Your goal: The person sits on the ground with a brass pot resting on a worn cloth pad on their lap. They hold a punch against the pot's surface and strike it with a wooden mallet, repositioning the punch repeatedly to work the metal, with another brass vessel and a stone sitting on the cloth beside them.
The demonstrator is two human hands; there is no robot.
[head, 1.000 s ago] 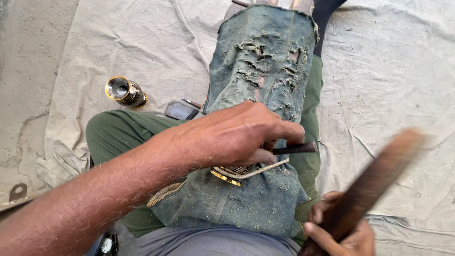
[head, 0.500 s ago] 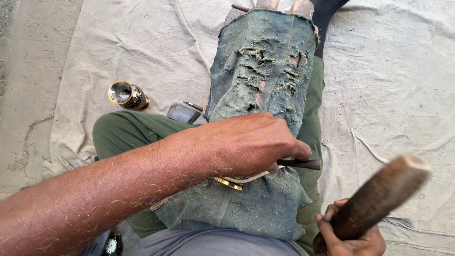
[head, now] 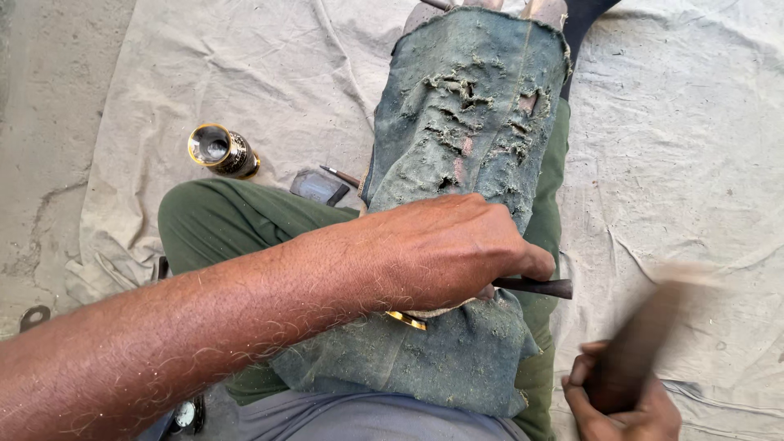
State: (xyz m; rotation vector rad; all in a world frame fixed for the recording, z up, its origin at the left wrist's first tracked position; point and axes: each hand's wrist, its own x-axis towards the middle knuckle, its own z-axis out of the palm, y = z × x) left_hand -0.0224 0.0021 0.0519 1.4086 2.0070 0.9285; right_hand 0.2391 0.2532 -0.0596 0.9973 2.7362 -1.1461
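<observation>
Since half a second ago, the wooden mallet [head: 633, 347] in your right hand [head: 621, 404] has swung into a blur; those fingers stay wrapped around its handle. Your left hand [head: 453, 249] stays closed on a dark metal punch [head: 535, 287], pressed on the frayed green cloth [head: 465, 163] over your leg, hiding a gold-rimmed piece [head: 406, 319]. A brass-rimmed cup [head: 220, 151] lies on the canvas sheet [head: 245, 65].

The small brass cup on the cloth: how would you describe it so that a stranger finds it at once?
Start from the pale cloth spread on the ground, left of the person's green trouser leg. The brass cup lies on its side there, beyond the knee. Unlike the flat grey block and thin tool nearby, it is round, shiny gold at the rim and dark-banded.
</observation>
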